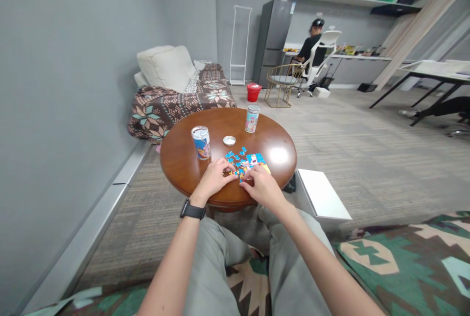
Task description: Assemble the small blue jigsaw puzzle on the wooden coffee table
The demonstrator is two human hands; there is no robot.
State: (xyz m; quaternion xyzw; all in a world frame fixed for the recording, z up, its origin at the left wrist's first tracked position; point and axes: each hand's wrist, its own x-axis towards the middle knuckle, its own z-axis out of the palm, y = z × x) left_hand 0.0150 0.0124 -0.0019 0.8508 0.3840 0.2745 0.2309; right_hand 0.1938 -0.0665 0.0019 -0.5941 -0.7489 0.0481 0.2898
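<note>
On the round wooden table (183,169), loose blue jigsaw puzzle pieces (237,158) lie beside a partly joined jigsaw puzzle (256,159). My left hand (216,176) is curled at the near left of the pieces, thumb and forefinger closed around a small puzzle piece at the tips. My right hand (262,184) covers the puzzle's near edge, its fingers bent down onto a piece; the fingertips are partly hidden. An open printed tin (201,143) stands beyond my left hand. Its likely lid (229,140) lies flat nearby, and a second, closed tin (251,120) stands farther back.
A white box (323,191) stands right of the table. Behind it are a covered sofa (183,98), a red bucket (253,92) and a gold wire chair (282,83). Another person (314,46) sits at the far counter. A desk (433,73) is at the right.
</note>
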